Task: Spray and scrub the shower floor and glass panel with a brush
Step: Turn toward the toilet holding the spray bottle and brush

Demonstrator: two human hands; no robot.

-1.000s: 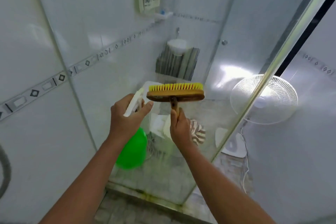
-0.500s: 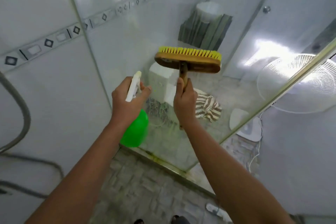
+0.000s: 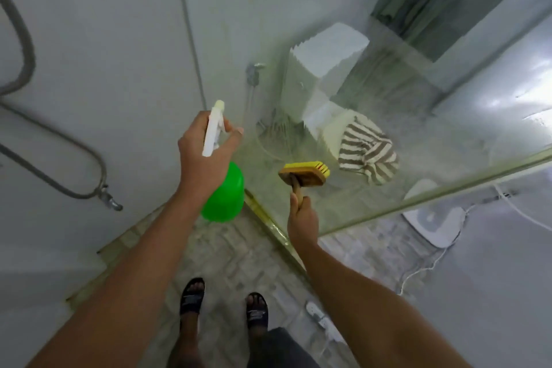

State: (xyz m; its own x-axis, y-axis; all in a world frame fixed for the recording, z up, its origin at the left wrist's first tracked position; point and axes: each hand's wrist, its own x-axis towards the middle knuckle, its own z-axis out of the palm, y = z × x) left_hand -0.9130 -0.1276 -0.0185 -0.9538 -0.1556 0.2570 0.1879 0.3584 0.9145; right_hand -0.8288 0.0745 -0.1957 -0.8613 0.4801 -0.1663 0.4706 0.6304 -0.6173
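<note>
Head camera looks down at our work: our left hand grips the green spray bottle by its white trigger, while our right hand clutches the brush handle, bristles against the low part of the glass panel, above the tiled floor.

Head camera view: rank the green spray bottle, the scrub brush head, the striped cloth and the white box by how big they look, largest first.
1. white box
2. striped cloth
3. green spray bottle
4. brush head

The cloth and bottle look close in size. The bottle is nearer the camera and partly hidden by the left hand, so their order is unsure.
</note>
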